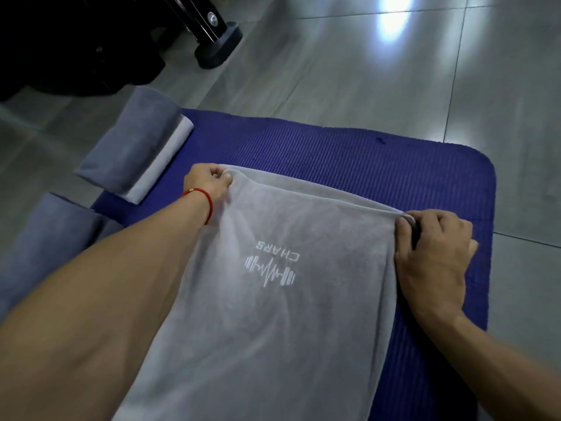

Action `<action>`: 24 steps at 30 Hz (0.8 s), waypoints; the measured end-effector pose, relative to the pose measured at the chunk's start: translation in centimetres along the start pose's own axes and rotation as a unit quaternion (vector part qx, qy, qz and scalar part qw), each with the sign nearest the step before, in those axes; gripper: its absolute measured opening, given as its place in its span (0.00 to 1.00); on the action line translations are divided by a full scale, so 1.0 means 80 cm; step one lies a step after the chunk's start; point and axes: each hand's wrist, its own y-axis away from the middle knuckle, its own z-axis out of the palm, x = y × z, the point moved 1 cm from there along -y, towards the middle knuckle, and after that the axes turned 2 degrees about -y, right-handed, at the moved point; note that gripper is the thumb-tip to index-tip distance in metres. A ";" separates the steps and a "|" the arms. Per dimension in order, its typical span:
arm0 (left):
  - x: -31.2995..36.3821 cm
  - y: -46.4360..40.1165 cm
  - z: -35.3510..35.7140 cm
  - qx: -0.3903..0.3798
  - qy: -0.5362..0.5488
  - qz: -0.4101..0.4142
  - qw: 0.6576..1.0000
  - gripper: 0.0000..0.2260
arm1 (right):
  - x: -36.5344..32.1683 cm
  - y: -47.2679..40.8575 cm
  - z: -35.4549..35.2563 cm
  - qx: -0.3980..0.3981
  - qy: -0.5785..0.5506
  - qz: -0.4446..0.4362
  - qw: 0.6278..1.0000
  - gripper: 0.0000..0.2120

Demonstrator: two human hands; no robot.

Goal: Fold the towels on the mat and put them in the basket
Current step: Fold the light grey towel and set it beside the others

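- Both hands pinch the far edge of the grey towel (273, 299), which lies spread lengthwise on the blue mat (364, 165); its logo reads upside down from where I watch.
- Left hand (209, 185) grips the corner at 11 o'clock, fingers curled round the hem; right hand (431, 256) grips the corner at 3 o'clock.
- I judge this the first fold of this towel: the edge is doubled between the two grips.
- Two folded towels (133, 159) sit at 10 o'clock, one at the mat's corner.
- No basket is in view.
- Next I'd need both corners carried level toward me, so the edges meet squarely.
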 end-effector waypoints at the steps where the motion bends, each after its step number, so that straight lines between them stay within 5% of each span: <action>1: -0.001 0.001 -0.001 -0.003 -0.017 0.013 1.000 0.08 | 0.000 0.000 0.000 -0.005 0.008 -0.004 1.000 0.11; 9: 0.006 0.021 -0.037 0.040 0.065 0.086 0.993 0.09 | 0.000 -0.008 0.002 -0.027 0.039 -0.004 0.999 0.16; 14: 0.015 0.079 -0.088 -0.013 0.089 0.188 0.978 0.08 | -0.005 -0.007 0.001 -0.016 0.036 -0.007 0.999 0.12; 24: -0.046 0.255 -0.206 0.016 0.195 0.128 0.972 0.09 | -0.016 -0.013 -0.030 -0.135 -0.053 0.018 0.989 0.04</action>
